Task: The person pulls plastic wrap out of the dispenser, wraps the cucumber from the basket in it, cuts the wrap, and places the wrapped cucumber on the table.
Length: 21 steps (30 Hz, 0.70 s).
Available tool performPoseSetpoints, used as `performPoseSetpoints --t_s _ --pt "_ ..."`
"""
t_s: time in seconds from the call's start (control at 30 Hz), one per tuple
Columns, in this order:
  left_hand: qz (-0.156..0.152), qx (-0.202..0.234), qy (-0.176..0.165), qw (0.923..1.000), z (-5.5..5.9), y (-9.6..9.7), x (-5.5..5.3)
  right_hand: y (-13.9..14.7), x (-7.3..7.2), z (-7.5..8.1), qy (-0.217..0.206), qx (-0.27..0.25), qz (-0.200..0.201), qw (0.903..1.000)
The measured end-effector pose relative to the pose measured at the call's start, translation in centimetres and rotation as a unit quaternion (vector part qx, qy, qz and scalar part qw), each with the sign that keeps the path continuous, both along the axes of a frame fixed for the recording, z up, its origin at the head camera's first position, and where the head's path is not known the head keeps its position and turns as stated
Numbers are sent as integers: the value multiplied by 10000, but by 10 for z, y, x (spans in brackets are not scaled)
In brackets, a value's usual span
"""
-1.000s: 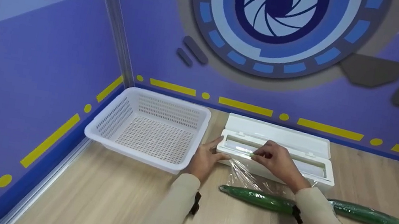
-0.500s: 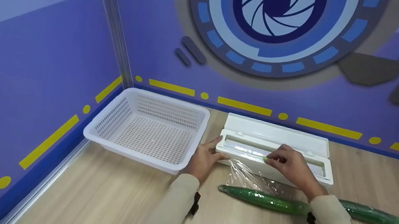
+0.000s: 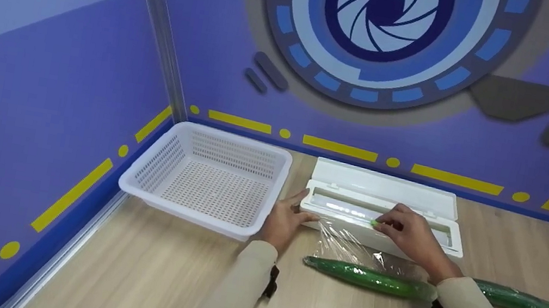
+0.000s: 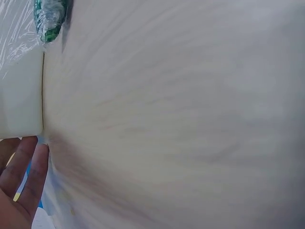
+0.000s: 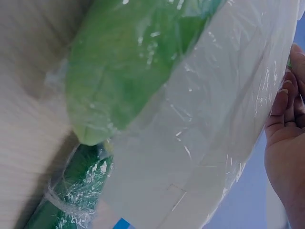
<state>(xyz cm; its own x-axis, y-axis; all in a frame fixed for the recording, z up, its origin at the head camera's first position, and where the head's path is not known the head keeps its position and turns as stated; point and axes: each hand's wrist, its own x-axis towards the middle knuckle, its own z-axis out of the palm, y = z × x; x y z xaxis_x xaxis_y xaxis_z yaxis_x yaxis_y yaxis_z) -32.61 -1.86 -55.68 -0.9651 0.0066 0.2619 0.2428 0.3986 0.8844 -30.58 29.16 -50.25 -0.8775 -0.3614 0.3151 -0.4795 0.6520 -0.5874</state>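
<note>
My left hand braces the left end of a white cling film dispenser, thumb along its front. Straight fingers touch the box end in the left wrist view. With thumb and fingertips, my right hand pinches a small green slide cutter on the dispenser's front rim. Clear cling film stretches from that rim down to a cucumber lying in front. In the right wrist view, film covers the cucumber. A second, film-wrapped cucumber lies to its right, partly behind my sleeve.
A white perforated basket stands left of the dispenser, close to my left hand. The dispenser's lid lies folded back toward the rear wall. Wooden tabletop extends in front.
My right hand has slid the green cutter rightward along the dispenser's rim, from left of the middle to about the middle. The left hand keeps its place at the box end.
</note>
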Motion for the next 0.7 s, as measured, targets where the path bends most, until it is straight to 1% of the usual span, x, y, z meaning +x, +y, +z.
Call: performPoseSetpoints --t_s 0.13,0.23,0.27,0.43,0.53,0.7 --pt "2 -89 12 10000 1 0 0 4 1 -1 157 -7 4 9999" --pt "-22 -61 12 10000 1 0 0 7 3 -1 244 3 -29 9997" --pt "-23 -59 62 10000 0 1 0 9 3 -1 268 10 -25 9996" --pt "-62 11 216 9997 -1 4 0 15 8 0 276 17 -24 9996" --pt "-86 7 182 9998 -1 4 0 21 11 1 357 36 -73 9993" --pt "38 -112 210 9997 -1 2 -1 36 17 0 533 -18 -118 9985"
